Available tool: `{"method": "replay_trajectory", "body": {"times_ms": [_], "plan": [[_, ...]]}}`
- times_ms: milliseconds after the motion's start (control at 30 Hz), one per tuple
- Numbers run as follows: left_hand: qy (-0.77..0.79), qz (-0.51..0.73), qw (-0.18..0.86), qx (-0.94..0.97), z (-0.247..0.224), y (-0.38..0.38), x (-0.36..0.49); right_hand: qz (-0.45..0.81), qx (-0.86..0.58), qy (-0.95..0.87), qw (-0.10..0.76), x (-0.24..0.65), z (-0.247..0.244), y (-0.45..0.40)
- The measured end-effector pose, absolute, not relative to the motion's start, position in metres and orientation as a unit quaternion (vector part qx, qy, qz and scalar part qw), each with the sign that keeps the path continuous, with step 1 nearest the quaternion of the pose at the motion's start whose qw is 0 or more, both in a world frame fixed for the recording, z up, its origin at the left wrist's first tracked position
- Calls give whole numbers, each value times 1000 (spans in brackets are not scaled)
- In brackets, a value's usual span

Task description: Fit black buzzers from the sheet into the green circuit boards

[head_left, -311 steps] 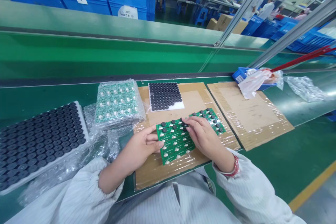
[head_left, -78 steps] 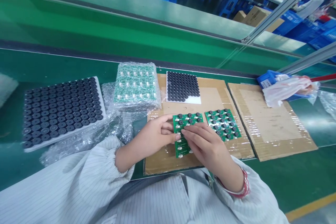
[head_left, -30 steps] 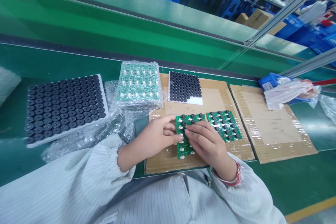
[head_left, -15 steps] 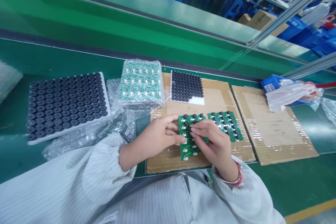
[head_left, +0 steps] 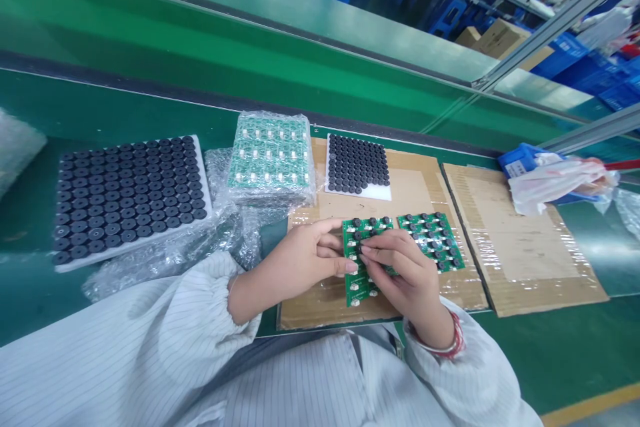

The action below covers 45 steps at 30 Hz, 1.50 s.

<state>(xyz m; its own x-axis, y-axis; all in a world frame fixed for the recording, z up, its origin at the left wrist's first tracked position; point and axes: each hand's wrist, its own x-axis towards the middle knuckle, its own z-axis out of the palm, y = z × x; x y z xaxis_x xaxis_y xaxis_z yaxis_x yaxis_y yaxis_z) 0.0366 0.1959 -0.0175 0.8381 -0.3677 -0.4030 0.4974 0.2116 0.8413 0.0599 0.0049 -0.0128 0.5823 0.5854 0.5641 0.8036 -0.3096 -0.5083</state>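
Two bare hands work on one green circuit-board panel [head_left: 356,287], lying on a plastic-wrapped cardboard sheet [head_left: 320,303]. The left hand [head_left: 300,273] curls its fingers around the panel's edge, gripping it; the right hand [head_left: 407,277] bends its fingertips onto the upper rows (a part between them? cannot tell). Done: that panel's upper rows carry black discs [head_left: 357,222], its lower rows none visible; a second green panel [head_left: 431,241], just beside, looks fully covered. Beyond: one bubble-wrapped stack of boards [head_left: 273,157], one small white-backed sheet of black discs [head_left: 358,163], one large white tray of black discs [head_left: 127,197].
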Motion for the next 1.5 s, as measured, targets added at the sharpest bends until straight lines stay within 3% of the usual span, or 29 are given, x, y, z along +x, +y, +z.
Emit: {"method": "replay_trajectory", "body": {"times_ms": [1067,1500], "plan": [[60,-271,781,559,-19,196,39,-130,-825,-478,271,52,-16,-4],[43,-266,783,560,-20,195,37,-161,-817,-449,324,51,-17,3]]}}
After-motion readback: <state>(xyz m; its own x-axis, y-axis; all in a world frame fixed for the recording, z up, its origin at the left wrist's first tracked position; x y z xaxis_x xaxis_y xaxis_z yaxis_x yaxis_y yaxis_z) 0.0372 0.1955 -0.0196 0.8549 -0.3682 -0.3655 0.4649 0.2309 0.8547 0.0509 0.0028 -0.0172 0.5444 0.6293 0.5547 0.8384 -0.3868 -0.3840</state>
